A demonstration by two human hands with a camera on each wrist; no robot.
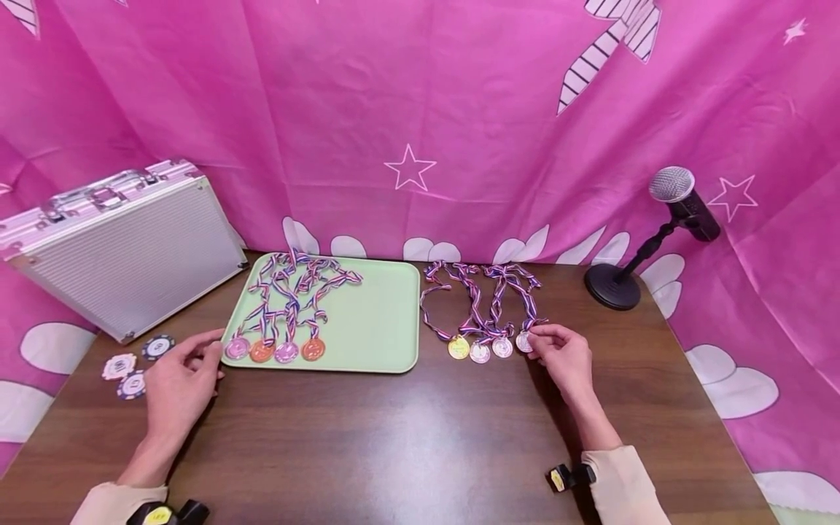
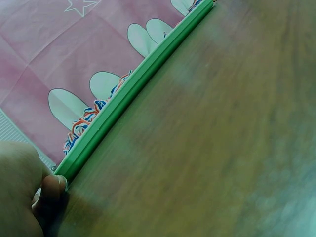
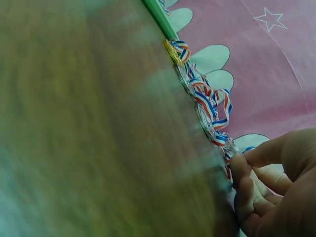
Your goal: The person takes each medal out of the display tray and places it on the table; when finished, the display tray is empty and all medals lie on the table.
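Pinching the rightmost silver medal (image 1: 524,341) between thumb and forefinger, right hand (image 1: 563,357) curled on the disc at the end of a row of four on bare table (image 1: 407,437), ribbon (image 1: 525,295) trailing away beyond the fingertips. Left hand (image 1: 177,383) relaxed, fingers loosely extended, thumb tip touching the near left corner of the green tray (image 1: 374,321), holding nothing. Best done, judging by the tangle, by lifting the disc slowly so its ribbon slips clear of the neighbouring medal (image 1: 502,347). On the tray: four medals (image 1: 275,350) in a row just past the left fingertips, ribbons heaped behind. Closed metal case (image 1: 125,248) beyond the left hand, contents hidden; chips (image 1: 134,364) beside the left fingers.
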